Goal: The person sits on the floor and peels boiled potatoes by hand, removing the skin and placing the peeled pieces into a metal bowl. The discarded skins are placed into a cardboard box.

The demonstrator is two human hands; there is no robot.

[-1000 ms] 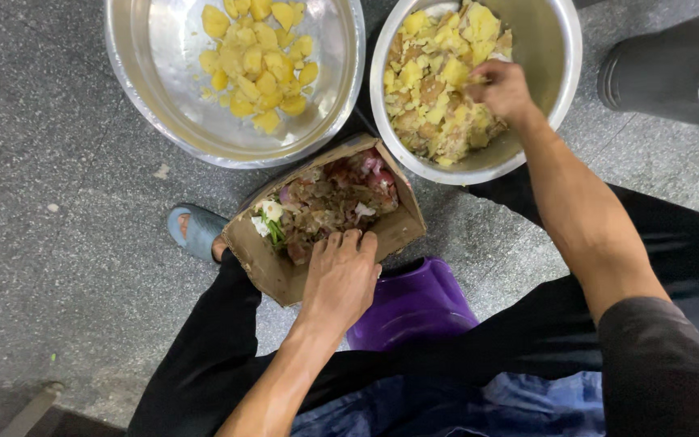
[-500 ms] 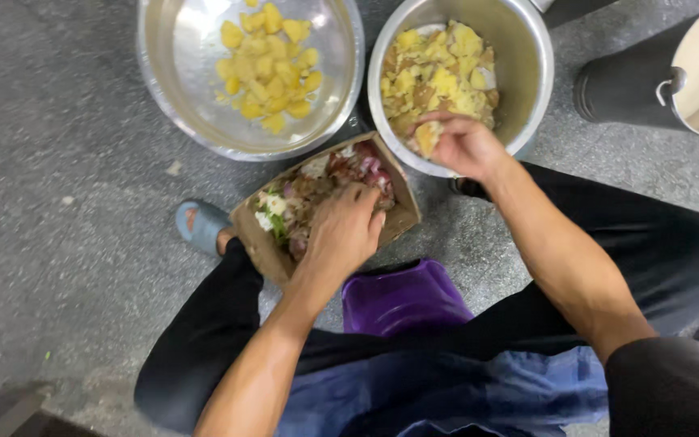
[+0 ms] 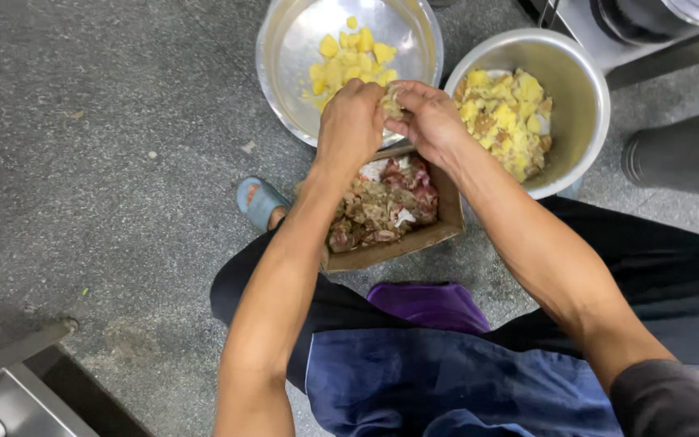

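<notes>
Lumpy beige-yellow potato piece (image 3: 391,100) between left hand (image 3: 351,121) and right hand (image 3: 430,121)

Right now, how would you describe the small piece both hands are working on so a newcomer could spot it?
Start at the cardboard box of scraps on the floor between the two metal bowls. Just above its far edge, the left hand and right hand meet. Pinched between their fingertips is a small pale-yellow lump, the only piece held in the air, not lying in a container.
</notes>
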